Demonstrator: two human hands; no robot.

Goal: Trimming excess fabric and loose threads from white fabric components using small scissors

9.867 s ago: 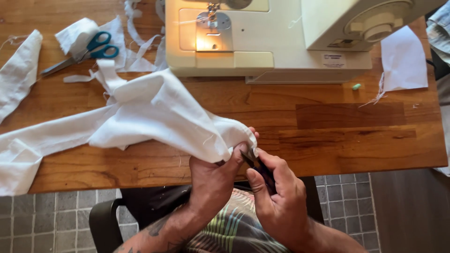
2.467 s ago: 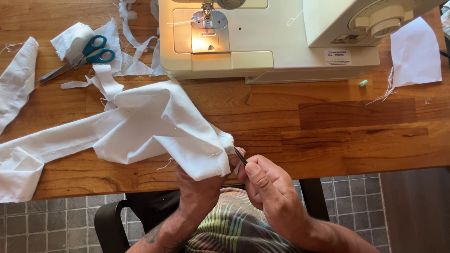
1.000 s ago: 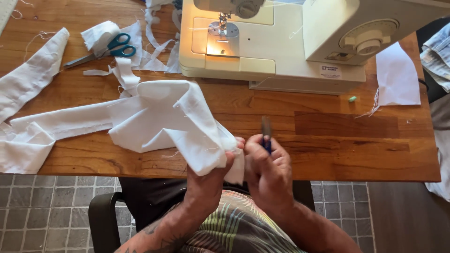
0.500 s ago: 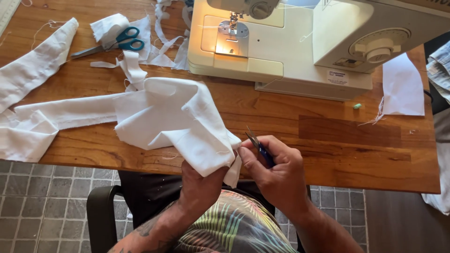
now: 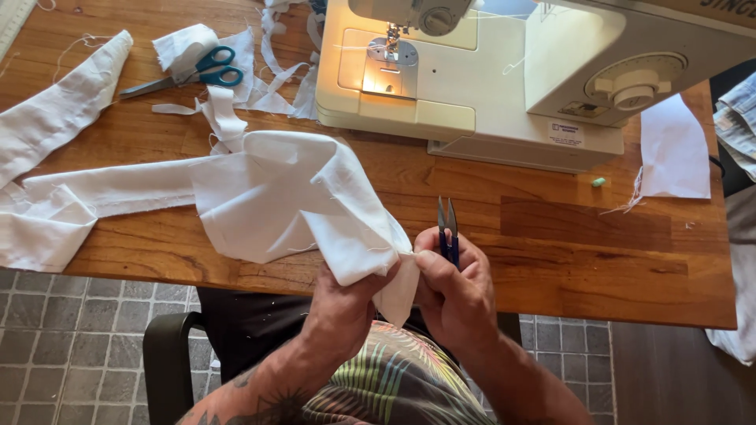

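At the near edge of the wooden table (image 5: 551, 260), the left hand (image 5: 346, 303) pinches the white cloth (image 5: 291, 201) from below, its fingers hidden in folds, while the right hand (image 5: 457, 287) grips small blue snips (image 5: 447, 228) pointing up, handles hidden.

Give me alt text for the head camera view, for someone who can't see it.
Two hands pinch a white cloth edge at a wooden table; the right hand also holds small blue snips, blades up. A sewing machine and scissors sit behind.
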